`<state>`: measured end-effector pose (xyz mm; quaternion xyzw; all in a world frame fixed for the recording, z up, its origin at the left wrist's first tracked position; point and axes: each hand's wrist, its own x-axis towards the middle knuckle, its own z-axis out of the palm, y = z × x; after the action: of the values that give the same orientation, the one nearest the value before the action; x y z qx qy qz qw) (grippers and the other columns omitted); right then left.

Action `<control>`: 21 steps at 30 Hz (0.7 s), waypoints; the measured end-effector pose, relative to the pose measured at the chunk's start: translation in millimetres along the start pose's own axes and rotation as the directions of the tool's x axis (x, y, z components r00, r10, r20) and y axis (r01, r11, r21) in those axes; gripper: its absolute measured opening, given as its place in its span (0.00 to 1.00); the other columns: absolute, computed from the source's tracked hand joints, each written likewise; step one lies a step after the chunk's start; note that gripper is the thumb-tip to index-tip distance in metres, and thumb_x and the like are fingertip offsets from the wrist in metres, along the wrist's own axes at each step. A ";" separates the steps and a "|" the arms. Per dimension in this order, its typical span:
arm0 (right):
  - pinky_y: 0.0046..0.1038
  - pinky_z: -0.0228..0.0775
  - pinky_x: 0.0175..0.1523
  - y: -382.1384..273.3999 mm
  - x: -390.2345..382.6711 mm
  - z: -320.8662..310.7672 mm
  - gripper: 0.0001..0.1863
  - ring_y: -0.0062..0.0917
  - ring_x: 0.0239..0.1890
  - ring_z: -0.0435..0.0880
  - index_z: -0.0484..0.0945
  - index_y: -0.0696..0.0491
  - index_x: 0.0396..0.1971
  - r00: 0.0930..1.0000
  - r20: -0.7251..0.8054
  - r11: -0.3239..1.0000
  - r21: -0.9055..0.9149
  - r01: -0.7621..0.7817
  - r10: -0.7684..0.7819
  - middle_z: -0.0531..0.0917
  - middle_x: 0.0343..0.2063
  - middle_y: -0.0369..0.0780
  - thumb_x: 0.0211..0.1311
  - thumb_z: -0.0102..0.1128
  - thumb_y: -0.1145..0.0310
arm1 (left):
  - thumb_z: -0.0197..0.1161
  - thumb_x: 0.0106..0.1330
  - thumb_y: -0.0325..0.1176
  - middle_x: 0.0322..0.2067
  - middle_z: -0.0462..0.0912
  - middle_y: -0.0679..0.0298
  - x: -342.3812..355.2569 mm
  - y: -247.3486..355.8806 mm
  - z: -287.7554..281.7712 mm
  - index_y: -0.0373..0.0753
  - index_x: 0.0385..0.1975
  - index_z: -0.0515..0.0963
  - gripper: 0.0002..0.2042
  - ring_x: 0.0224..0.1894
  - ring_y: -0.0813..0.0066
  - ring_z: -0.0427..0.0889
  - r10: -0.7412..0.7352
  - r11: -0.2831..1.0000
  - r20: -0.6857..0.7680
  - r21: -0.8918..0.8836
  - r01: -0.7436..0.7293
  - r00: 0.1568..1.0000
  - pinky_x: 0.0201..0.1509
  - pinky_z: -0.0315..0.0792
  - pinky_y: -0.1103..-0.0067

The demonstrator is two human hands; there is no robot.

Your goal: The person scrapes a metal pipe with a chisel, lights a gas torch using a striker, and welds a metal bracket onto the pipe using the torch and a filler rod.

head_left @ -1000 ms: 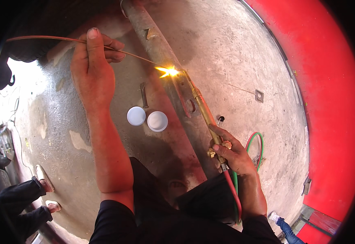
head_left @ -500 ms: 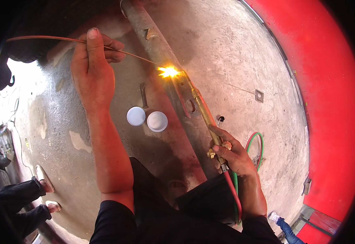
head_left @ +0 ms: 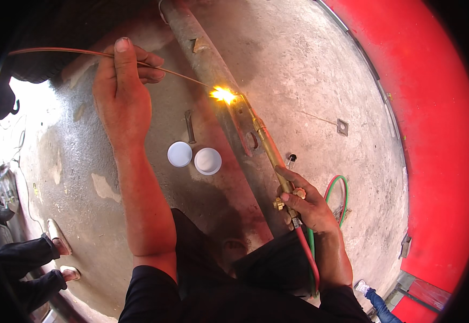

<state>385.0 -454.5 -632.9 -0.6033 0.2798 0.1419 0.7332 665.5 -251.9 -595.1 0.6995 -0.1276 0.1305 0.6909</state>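
A long, thin filler rod (head_left: 178, 74) is pinched in my left hand (head_left: 124, 91), thumb laid against the fingers. Its tip runs down to a bright yellow flame (head_left: 224, 95) on a long metal beam (head_left: 207, 54). From the other side a brass welding torch (head_left: 269, 148) points its nozzle at the same spot. My right hand (head_left: 310, 202) grips that torch round its handle, close to the brass valve knobs. Red and green hoses (head_left: 305, 250) trail from the handle's lower end. Glare hides the metal right under the flame.
Left of the beam, a white lid (head_left: 180, 154) and a round white tub (head_left: 207, 161) sit on the concrete floor, below a metal bar (head_left: 190, 127). A small square plate (head_left: 342, 127) lies to the right, before a red panel (head_left: 428, 118). Another person's feet (head_left: 62, 253) show lower left.
The flame's glow has shifted very slightly in shape and place. Both hands, the rod and the torch hold nearly the same position.
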 end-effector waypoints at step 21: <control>0.23 0.71 0.27 -2.0 0.0 1.7 0.31 0.18 0.23 0.76 0.63 0.50 0.71 1.000 -0.019 1.000 0.013 -0.015 0.015 0.76 0.30 0.35 0.70 0.62 0.69 | 0.48 0.80 0.46 0.27 0.84 0.60 0.4 -3.2 1.0 0.34 0.34 0.76 0.20 0.26 0.79 0.81 -0.003 1.000 0.009 -0.003 0.003 1.000 0.35 0.76 0.81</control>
<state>386.5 -453.3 -631.1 -0.5979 0.2921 0.1398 0.7333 667.1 -252.9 -598.0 0.6991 -0.1302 0.1261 0.6917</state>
